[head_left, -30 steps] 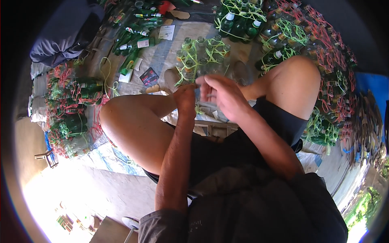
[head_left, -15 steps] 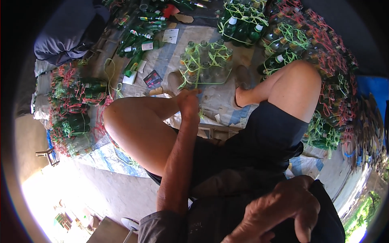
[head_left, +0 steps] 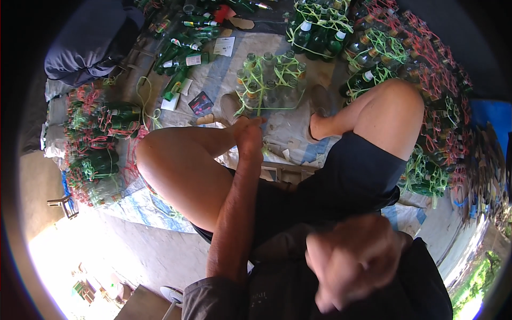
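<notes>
Between my feet stands a bundle of clear glass bottles [head_left: 270,88], upright and laced around their necks with light-green plastic twine [head_left: 260,104]. One strand runs from the near side of the bundle down to my left hand [head_left: 249,134], whose fingers are curled closed on it just inside my left leg. My right hand [head_left: 354,261] is raised close in front of my dark shirt, well away from the bottles. Motion smears its fingers, and whether it holds anything does not show.
Loose green bottles [head_left: 184,61] lie at the far left. Tied green bottles [head_left: 320,34] stand beyond the bundle. Stacks of bottles in red and green twine rise on the left [head_left: 93,144] and right [head_left: 426,69]. Cards and paper scraps [head_left: 200,103] litter the sheeting.
My right hand has swung left and in front of my chest, its fingers no longer stretched out clearly. My left hand and the bottle bundle stay where they were.
</notes>
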`<action>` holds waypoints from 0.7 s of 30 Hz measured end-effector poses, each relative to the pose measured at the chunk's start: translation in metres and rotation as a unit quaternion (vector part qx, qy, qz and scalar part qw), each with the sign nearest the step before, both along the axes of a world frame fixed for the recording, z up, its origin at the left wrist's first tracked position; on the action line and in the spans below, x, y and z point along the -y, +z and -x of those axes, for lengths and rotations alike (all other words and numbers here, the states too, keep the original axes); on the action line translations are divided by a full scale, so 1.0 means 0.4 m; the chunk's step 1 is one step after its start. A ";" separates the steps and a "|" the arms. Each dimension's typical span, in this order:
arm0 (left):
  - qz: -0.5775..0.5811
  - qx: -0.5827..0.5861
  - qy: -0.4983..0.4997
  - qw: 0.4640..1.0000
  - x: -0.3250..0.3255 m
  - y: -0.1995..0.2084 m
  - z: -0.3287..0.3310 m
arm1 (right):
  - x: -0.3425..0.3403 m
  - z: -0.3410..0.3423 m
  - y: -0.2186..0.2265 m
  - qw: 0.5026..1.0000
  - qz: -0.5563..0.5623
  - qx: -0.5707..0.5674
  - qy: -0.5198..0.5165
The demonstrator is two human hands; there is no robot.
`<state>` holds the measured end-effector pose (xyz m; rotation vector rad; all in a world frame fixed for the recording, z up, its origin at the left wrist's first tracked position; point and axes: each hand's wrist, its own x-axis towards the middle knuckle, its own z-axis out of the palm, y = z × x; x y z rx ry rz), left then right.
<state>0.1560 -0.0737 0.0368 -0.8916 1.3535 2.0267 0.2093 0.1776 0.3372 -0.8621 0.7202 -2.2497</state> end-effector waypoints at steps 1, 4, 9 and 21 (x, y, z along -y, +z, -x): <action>0.028 -0.001 0.030 0.999 -0.027 0.016 0.003 | -0.014 0.021 0.003 0.990 -0.133 -0.041 -0.012; 0.083 -0.003 0.057 0.995 -0.088 0.077 0.022 | 0.020 0.056 -0.108 0.909 -0.390 -0.026 -0.145; 0.110 -0.054 0.095 0.988 -0.100 0.141 -0.005 | 0.116 0.144 -0.385 0.854 -0.424 0.235 -0.189; 0.119 -0.012 0.184 0.976 -0.107 0.128 -0.011 | 0.197 0.230 -0.594 0.814 -0.470 0.316 -0.128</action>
